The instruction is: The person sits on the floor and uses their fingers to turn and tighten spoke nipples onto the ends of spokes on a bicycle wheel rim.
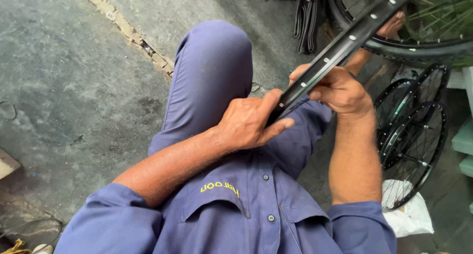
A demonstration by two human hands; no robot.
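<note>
Both hands (295, 106) grip curved black metal rim (345, 42).

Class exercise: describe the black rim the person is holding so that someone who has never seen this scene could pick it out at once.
Start at the person's raised knee in blue work trousers. Just right of it, the left hand and right hand grip a bare black rim running up to the top right. Unlike the spoked wheels leaning nearby, it has no spokes, only a row of small pale holes.

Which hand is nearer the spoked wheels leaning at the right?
Right. The right hand grips the black rim just beside the spoked wheels; the left hand holds the rim's lower end, farther away.
</note>
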